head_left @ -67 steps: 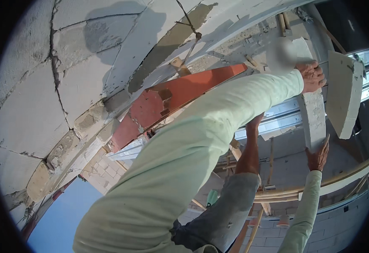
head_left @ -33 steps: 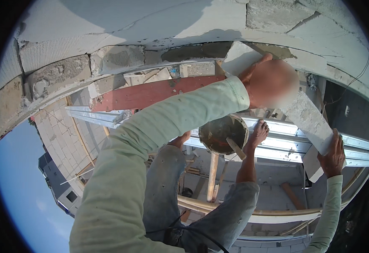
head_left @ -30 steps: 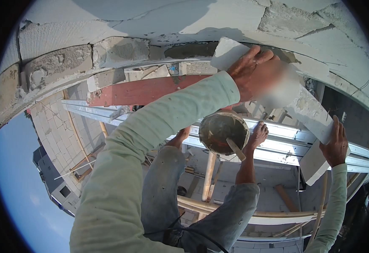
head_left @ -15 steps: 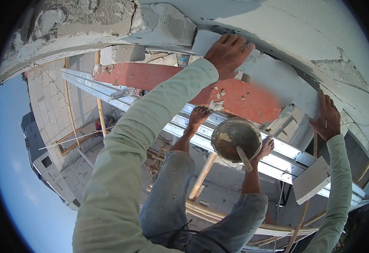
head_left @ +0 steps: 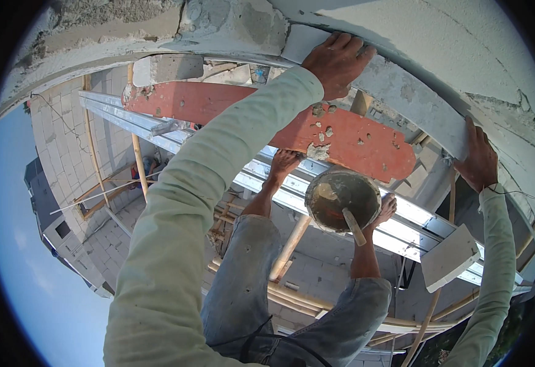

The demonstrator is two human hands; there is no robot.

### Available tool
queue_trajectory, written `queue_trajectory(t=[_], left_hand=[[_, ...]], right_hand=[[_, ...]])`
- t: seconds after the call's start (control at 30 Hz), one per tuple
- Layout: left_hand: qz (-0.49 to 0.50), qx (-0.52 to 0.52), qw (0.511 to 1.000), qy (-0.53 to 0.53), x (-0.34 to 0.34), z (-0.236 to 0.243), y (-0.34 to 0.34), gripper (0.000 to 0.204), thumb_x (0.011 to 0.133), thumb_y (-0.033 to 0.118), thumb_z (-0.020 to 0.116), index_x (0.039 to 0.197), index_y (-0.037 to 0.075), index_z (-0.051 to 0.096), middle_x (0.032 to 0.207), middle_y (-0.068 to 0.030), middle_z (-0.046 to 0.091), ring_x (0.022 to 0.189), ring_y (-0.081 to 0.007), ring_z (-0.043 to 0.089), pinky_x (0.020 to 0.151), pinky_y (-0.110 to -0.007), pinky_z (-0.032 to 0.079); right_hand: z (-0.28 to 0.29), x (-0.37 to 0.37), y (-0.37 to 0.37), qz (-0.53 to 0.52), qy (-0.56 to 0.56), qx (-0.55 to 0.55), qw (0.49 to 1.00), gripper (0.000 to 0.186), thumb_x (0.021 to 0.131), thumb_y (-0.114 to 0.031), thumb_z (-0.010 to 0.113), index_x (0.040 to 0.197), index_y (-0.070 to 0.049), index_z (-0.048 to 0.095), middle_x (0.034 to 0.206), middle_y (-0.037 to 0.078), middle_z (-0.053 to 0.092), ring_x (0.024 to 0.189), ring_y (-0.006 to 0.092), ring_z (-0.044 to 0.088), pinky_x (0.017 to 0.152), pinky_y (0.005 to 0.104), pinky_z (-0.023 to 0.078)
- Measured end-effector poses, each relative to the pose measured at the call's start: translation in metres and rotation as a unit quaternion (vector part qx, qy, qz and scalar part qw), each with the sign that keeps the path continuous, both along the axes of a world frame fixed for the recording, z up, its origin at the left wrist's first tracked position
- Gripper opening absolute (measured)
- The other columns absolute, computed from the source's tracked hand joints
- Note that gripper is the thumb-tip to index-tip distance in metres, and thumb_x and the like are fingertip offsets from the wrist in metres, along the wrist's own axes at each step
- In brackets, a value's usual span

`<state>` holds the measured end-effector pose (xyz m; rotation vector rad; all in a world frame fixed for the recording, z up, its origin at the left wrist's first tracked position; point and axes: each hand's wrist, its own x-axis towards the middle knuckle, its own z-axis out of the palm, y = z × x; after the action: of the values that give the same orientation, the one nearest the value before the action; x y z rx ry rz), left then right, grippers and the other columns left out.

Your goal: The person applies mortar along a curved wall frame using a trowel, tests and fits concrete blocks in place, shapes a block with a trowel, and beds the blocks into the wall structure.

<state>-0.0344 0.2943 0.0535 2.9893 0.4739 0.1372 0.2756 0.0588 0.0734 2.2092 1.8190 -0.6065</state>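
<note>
A long pale grey-white block point(head_left: 406, 92) lies along the wall's edge at the upper right, and both my hands are on it. My left hand point(head_left: 340, 64) bends its fingers over the top near the left end, its thumb toward the wall. At the right end, my right hand point(head_left: 478, 158) clasps the corner; the undersides of both grips are hidden. Below the block is a red plank point(head_left: 356, 139) with mortar crumbs stuck on it. A round mortar bucket point(head_left: 318, 211) stands between my bare feet, with a tool handle point(head_left: 353, 226) leaning out of it.
Metal channels point(head_left: 396, 238) support my feet, high above a lower level. Bamboo poles point(head_left: 292, 248) and a pale loose block point(head_left: 450, 258) are beside them. Rough blockwork point(head_left: 234, 27) continues to the left. A thin wire point(head_left: 515, 194) hangs near my right wrist.
The view has shifted slightly. The block's outer face looks narrower, and its top edge sits closer along the wall. My left hand is a little higher in view; both hands keep their hold.
</note>
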Motion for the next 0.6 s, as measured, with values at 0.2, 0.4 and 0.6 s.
queue_trajectory(t=[0.2, 0.4, 0.6], left_hand=[[0.013, 0.008, 0.999, 0.04, 0.0, 0.001, -0.005, 0.081, 0.063, 0.011, 0.078, 0.136, 0.005, 0.043, 0.125, -0.0143, 0.048, 0.121, -0.0311, 0.045, 0.101, -0.039, 0.043], [0.011, 0.085, 0.996, 0.008, -0.004, 0.005, -0.015, 0.071, 0.067, 0.007, 0.074, 0.133, 0.005, 0.048, 0.128, -0.0146, 0.048, 0.12, -0.03, 0.047, 0.095, -0.035, 0.05], [0.028, 0.066, 0.997, -0.031, -0.014, -0.005, -0.018, 0.062, 0.07, 0.007, 0.072, 0.129, 0.008, 0.054, 0.127, -0.0144, 0.048, 0.117, -0.0298, 0.049, 0.084, -0.033, 0.057]], right_hand=[[-0.004, 0.002, 0.001, 0.017, 0.001, 0.029, 0.999, 0.098, 0.059, -0.009, 0.078, 0.144, -0.004, 0.029, 0.118, 0.017, 0.052, 0.109, 0.0354, 0.055, 0.091, 0.0433, 0.051], [-0.002, 0.003, 0.002, 0.025, -0.005, 0.034, 0.999, 0.101, 0.058, -0.009, 0.078, 0.145, -0.005, 0.027, 0.118, 0.017, 0.052, 0.108, 0.0346, 0.056, 0.091, 0.0435, 0.052], [0.0, 0.012, 0.015, 0.025, -0.004, 0.026, 0.999, 0.101, 0.057, -0.006, 0.08, 0.145, -0.006, 0.029, 0.121, 0.017, 0.052, 0.111, 0.0349, 0.056, 0.094, 0.0437, 0.051]])
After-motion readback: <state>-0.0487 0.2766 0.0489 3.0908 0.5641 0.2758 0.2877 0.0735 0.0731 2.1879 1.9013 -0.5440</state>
